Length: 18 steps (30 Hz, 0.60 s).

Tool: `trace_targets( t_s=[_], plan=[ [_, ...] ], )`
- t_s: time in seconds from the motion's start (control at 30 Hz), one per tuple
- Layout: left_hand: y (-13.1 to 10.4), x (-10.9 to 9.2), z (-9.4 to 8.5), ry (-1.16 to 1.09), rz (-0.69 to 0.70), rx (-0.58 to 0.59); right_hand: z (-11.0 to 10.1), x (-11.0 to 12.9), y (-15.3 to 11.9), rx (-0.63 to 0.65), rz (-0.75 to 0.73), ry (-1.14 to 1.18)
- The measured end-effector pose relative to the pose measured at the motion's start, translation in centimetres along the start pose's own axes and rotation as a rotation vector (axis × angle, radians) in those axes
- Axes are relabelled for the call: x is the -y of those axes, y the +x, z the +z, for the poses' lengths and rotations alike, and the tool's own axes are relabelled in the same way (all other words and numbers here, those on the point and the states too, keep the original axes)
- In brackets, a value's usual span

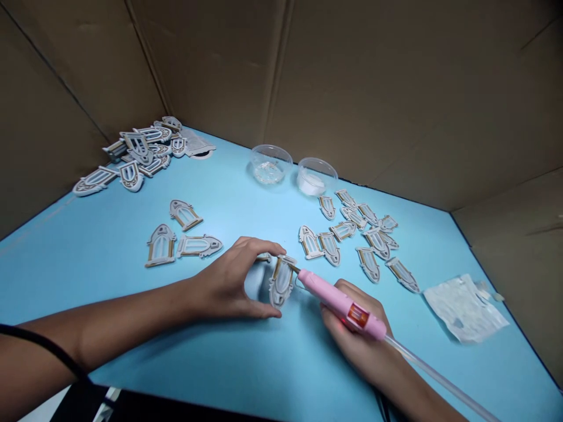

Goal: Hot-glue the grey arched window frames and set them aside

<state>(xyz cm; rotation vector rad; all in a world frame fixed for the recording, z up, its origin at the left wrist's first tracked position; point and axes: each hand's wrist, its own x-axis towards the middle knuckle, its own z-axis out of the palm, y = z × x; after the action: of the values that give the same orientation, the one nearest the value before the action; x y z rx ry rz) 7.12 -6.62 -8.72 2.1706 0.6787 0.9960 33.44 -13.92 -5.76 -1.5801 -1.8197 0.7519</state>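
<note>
My left hand (231,278) grips a small arched window-shaped piece (281,282) by its ends, between thumb and fingertip. The piece is grey-white with gold side columns and is held just above the table, its arched end towards me. My right hand (360,328) is closed around a pink pen-style hot glue gun (338,302), with a clear glue stick (435,372) running out of its back. The metal nozzle touches or nearly touches the piece's flat end. Behind my left fingers, another piece (264,258) is mostly hidden.
Several similar pieces (328,248) lie at right, a few (160,246) at left, and larger arched ones (136,146) are heaped far left. Two clear plastic cups (271,155) stand at the back. A crumpled white sheet (466,308) lies right. Cardboard walls (352,88) enclose the blue table (246,357).
</note>
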Motion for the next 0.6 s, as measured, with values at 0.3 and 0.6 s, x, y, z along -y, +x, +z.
trace_targets(
  t_s=[0.3, 0.6],
  plan=[
    [0.1, -0.1, -0.2, -0.004, -0.052, 0.013, -1.3, -0.4, 0.7, 0.117, 0.321, 0.172],
    [-0.1, 0.3, 0.6, 0.153, -0.059, 0.259, -2.2, -1.7, 3.0, -0.074, 0.464, 0.630]
  ],
)
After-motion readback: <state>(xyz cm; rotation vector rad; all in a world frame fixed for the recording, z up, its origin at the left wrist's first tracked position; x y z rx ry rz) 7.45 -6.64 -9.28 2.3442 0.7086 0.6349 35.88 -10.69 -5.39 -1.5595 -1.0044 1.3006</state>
